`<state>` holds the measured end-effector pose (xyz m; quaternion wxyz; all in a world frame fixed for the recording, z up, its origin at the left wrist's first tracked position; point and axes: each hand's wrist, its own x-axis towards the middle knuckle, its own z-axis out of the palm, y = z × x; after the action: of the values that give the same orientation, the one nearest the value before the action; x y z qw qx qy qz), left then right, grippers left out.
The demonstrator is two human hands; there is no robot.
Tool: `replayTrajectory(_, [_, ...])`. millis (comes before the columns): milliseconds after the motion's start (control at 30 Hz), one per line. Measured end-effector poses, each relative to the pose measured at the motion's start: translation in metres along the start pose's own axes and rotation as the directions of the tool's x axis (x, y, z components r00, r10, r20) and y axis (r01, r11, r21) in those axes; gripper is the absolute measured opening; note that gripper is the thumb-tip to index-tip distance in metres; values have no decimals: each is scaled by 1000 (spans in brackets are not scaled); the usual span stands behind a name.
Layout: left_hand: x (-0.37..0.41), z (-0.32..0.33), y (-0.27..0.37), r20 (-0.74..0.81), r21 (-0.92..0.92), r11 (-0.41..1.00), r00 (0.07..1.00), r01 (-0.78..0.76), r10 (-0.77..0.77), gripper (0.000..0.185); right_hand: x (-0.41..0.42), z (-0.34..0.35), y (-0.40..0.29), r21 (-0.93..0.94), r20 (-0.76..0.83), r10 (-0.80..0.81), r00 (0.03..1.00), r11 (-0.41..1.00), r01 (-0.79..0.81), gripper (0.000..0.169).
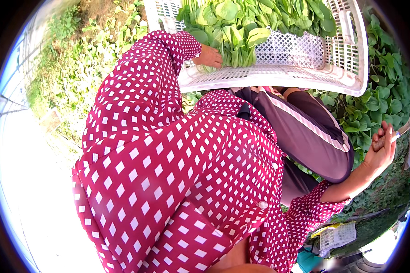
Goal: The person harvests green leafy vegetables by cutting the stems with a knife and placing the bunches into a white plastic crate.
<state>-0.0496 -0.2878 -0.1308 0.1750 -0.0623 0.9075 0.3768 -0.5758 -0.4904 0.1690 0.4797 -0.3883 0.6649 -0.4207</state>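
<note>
My left hand (209, 56) reaches into a white plastic crate (273, 80), back of the hand up. Its bent fingers lie against the stalks of leafy greens (237, 51) near the crate's close wall; whether they grip any is hidden. More bunches of greens (294, 17) lie stacked along the far part of the crate. Out at the right, beside the bent knee, my right hand (384, 143) is closed around the handle of a knife (404, 128). The blade points up and to the right, close to the picture's rim, above growing leaves.
Leafy plants (382, 99) grow right of the crate, and paler ones (85, 65) stand on its left. My bent legs (311, 136) are just below the crate. At the lower right are another white crate (338, 235) and a teal-clothed person (307, 261), partly visible.
</note>
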Motion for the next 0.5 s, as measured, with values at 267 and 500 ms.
replayTrajectory(267, [-11,-64,28,-105,9,1000,994,19,-18,84,6,-9,-4,13,-11,-45,999,999,45,27])
replayTrajectory(500, [-7,-57,13,-52,120,965,972,232,-227,22,11,-26,-1,56,-10,-44,999,997,45,25])
